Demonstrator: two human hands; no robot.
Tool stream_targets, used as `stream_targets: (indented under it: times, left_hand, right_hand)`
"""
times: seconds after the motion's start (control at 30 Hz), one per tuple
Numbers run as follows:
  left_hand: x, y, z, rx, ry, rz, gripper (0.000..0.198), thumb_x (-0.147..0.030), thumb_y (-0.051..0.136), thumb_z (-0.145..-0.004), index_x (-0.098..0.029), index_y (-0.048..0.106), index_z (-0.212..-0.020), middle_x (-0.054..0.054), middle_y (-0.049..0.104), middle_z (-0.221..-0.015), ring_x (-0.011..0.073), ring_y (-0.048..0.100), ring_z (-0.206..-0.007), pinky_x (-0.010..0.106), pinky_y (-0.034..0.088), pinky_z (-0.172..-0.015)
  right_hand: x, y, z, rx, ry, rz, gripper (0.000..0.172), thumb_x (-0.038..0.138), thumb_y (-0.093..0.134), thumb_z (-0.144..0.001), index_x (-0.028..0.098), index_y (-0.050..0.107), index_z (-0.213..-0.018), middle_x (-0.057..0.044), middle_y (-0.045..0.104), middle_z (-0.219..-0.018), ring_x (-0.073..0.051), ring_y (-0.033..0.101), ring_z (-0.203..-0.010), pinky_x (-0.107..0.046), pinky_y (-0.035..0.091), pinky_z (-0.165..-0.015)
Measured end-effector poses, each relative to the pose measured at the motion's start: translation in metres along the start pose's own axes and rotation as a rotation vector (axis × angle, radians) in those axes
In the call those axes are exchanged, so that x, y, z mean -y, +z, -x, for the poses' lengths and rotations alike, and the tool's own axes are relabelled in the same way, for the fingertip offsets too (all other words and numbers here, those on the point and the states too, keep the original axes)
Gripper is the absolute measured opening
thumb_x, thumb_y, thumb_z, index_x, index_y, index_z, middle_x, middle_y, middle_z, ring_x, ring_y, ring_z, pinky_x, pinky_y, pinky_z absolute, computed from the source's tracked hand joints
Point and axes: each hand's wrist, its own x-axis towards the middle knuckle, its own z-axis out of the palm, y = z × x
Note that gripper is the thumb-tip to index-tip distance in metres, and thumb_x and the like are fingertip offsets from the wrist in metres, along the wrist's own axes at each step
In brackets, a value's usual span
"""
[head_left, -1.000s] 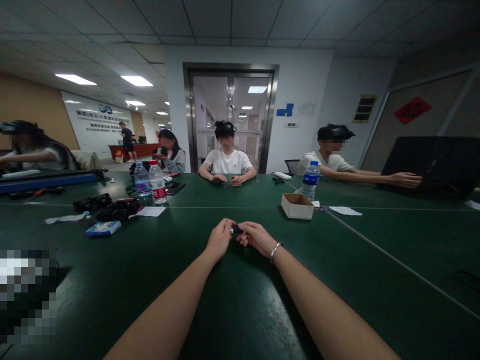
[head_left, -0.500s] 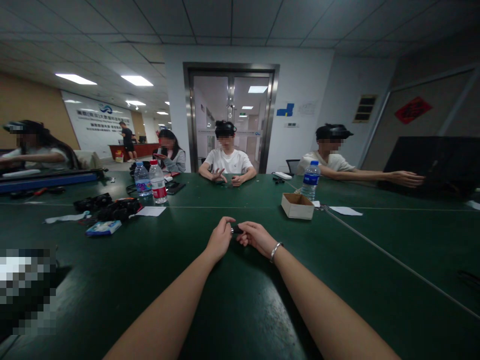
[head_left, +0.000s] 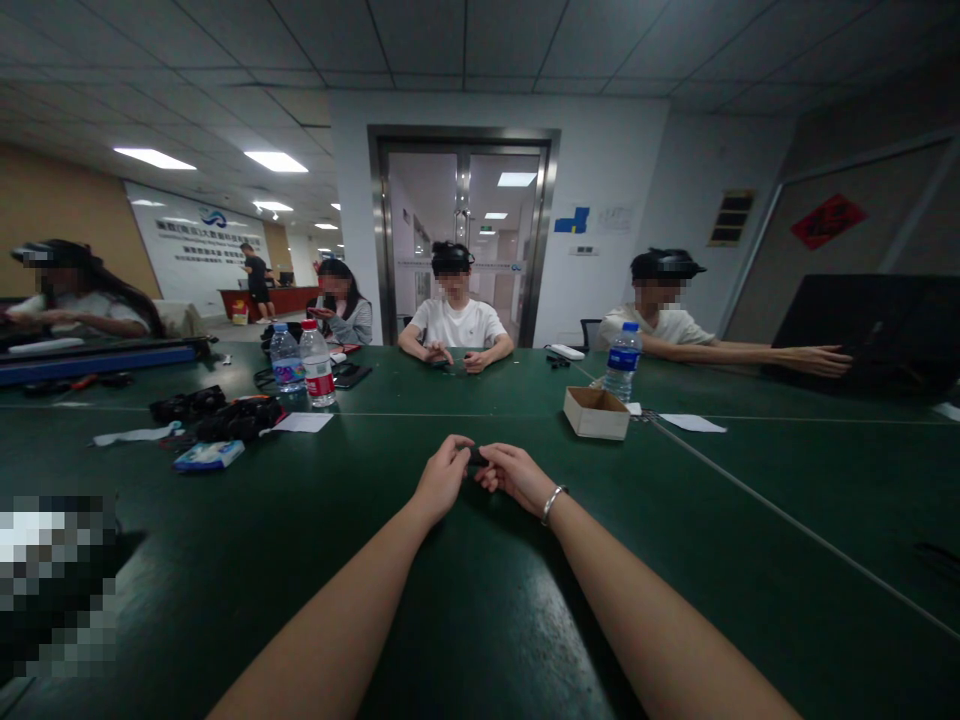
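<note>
Above the green table, both of my hands meet around a small black object. It is mostly covered by fingers, so its kind does not show. Its right end is pinched by my right hand, which has a silver bracelet at the wrist. At the left end, the thumb and fingers of my left hand are closed on the same object. Just beyond, to the right, stands an open cardboard box.
Behind the box is a blue-labelled water bottle. Two bottles, black gear, a blue-and-white packet and paper lie left. A person sits opposite; another reaches toward a black screen.
The raised fingers of my left hand have come down onto the black object, covering the shiny end that showed before. My right hand has barely moved.
</note>
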Motion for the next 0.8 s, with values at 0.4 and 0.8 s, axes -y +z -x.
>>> stream_targets:
  times: [0.4,0.8]
  left_hand:
    - [-0.007,-0.001,0.004,-0.004,0.005,-0.016,0.031,-0.04,0.034,-0.087,-0.019,0.055,-0.095,-0.004,0.043,-0.055,0.0104,0.043,-0.052,0.02,0.033,-0.051]
    - [-0.001,-0.001,0.001,-0.002,-0.014,-0.008,0.033,-0.044,0.035,-0.085,-0.019,0.053,-0.098,-0.004,0.044,-0.056,0.0094,0.042,-0.049,0.019,0.032,-0.048]
  right_hand:
    - [0.001,0.001,0.0,0.019,-0.002,0.008,0.016,0.025,0.063,-0.08,0.009,0.059,-0.08,-0.007,0.063,-0.059,-0.009,0.056,-0.046,-0.016,0.043,-0.043]
    - [0.0,0.0,-0.001,0.012,-0.001,0.006,0.015,0.023,0.061,-0.081,0.009,0.06,-0.081,-0.007,0.062,-0.059,-0.01,0.056,-0.047,-0.016,0.044,-0.044]
